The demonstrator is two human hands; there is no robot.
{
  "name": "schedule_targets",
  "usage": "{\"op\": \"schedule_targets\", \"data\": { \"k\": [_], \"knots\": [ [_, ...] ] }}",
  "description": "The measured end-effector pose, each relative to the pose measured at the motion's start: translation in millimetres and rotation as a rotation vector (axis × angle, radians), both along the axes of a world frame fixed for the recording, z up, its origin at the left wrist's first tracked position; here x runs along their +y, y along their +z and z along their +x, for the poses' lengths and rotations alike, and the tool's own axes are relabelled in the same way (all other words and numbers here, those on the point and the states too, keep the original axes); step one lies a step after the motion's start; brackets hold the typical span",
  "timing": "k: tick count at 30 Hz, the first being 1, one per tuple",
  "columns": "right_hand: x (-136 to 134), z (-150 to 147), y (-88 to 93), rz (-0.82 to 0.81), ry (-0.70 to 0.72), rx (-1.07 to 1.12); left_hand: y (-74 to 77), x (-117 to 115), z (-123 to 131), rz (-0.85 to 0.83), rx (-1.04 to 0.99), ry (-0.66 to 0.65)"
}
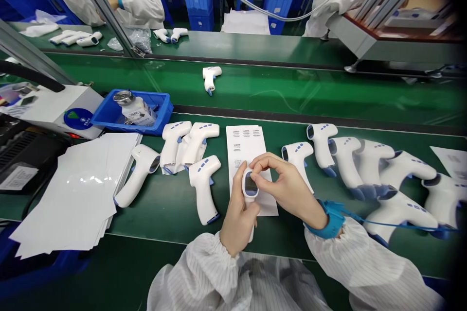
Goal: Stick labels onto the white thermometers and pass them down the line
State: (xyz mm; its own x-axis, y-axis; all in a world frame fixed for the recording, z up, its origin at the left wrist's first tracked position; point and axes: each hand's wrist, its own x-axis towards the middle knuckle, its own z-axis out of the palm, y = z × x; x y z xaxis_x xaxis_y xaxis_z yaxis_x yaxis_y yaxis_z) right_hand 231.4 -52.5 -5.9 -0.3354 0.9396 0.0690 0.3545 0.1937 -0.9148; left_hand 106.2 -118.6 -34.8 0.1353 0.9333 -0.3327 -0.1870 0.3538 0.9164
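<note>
My left hand is wrapped round the handle of a white infrared thermometer, held upright with its dark oval screen towards me. The fingers of my right hand are bent in a pinch at the screen's upper right edge; what lies between the fingertips, if anything, is too small to make out. Under both hands lies a white printed sheet. Left of them, one thermometer rests on the green table, with several more behind it. To the right, another thermometer lies nearest my right hand.
Several thermometers lie at the right, by my blue wrist strap's cord. White sheets are stacked left, below a blue tray with a bottle. Beyond runs a green conveyor carrying one thermometer. Co-workers sit opposite.
</note>
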Motion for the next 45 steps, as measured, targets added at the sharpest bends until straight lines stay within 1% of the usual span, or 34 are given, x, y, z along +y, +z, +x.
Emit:
{"op": "schedule_targets", "data": {
  "k": [4,12,19,21,25,26,29,36,41,43,45],
  "knots": [
    [0.4,-0.1,-1.3,0.007,-0.002,0.004,-3.1,-0.6,0.3,0.005,-0.036,0.025],
    [0.5,-1.4,-1.2,0.02,-0.01,0.012,-2.5,0.7,0.9,-0.078,-0.018,0.038],
    [-0.1,-2.0,-3.9,0.096,-0.025,-0.03,-1.3,1.1,0.2,-0.086,-0.014,0.03],
    [0.0,-0.5,-4.5,0.1,0.002,-0.033,0.7,2.3,-0.7,-0.091,-0.012,0.021],
    [0.2,3.6,-3.8,0.03,0.141,-0.014,6.3,5.3,-2.5,-0.112,-0.035,0.015],
    [-0.1,4.5,-3.9,0.022,0.157,-0.008,7.1,5.6,-2.7,-0.118,-0.042,0.016],
    [-1.6,6.0,-5.6,0.033,0.12,0.017,6.8,5.1,-2.7,-0.123,-0.045,0.016],
    [-1.1,2.7,-11.8,0.114,0.074,-0.008,-0.6,1.5,-2.7,-0.078,-0.04,0.022],
    [2.4,-2.8,-15.4,0.164,0.01,0.009,-0.4,1.4,-3.4,-0.048,-0.069,0.023],
    [2.2,-4.5,-15.9,0.147,0.015,0.021,0.7,1.1,-3.6,-0.028,-0.072,0.018],
    [1.2,-5.2,-15.1,0.097,0.058,0.027,1.7,0.5,-3.8,-0.024,-0.045,0.02]
  ]
}}
